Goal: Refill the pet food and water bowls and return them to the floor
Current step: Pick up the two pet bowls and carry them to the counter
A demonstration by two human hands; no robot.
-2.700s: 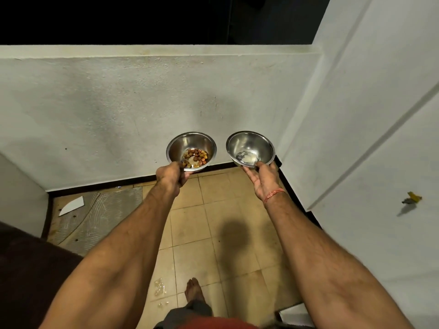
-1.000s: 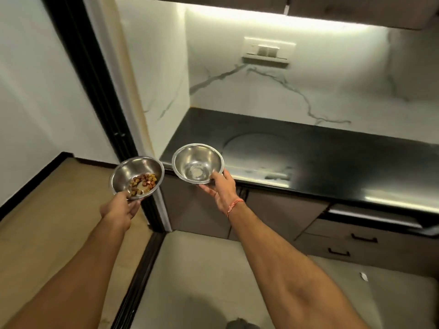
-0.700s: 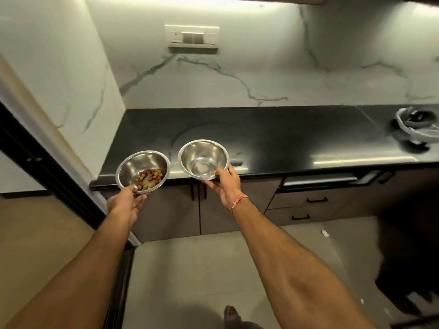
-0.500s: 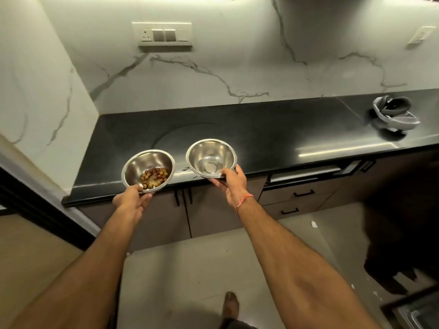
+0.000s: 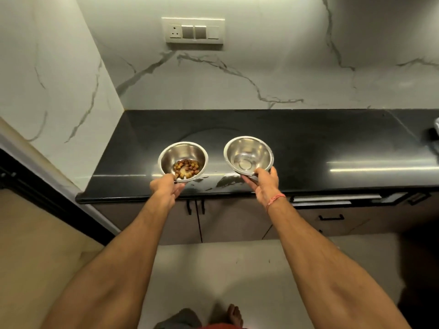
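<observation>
- Kitchen corner: glossy black stone countertop (image 5: 308, 143) against a white marble-veined backsplash (image 5: 261, 74), with a cream switch-and-socket plate (image 5: 193, 30) on the wall above.
- Brown cabinet doors with black handles (image 5: 225, 222) below the counter; pale floor (image 5: 225, 269) underneath, a bare foot (image 5: 235, 315) at the bottom edge.
- Left hand (image 5: 166, 188) grips the near rim of a round stainless-steel bowl with brown kibble (image 5: 183, 161); thumb on the rim, fingers curled under.
- Kibble sits in a small cluster at the bottom, bowl mostly bare steel.
- Right hand (image 5: 264, 185), red thread band (image 5: 275, 199) on the wrist, holds the near rim of a second round stainless-steel bowl, no food in it (image 5: 248, 155).
- Can't tell if there's water in that one.
- Both bowls are over the front part of the countertop, side by side, apart from each other. Can't tell whether either touches the surface.
- Second bowl tilts slightly towards the camera.
</observation>
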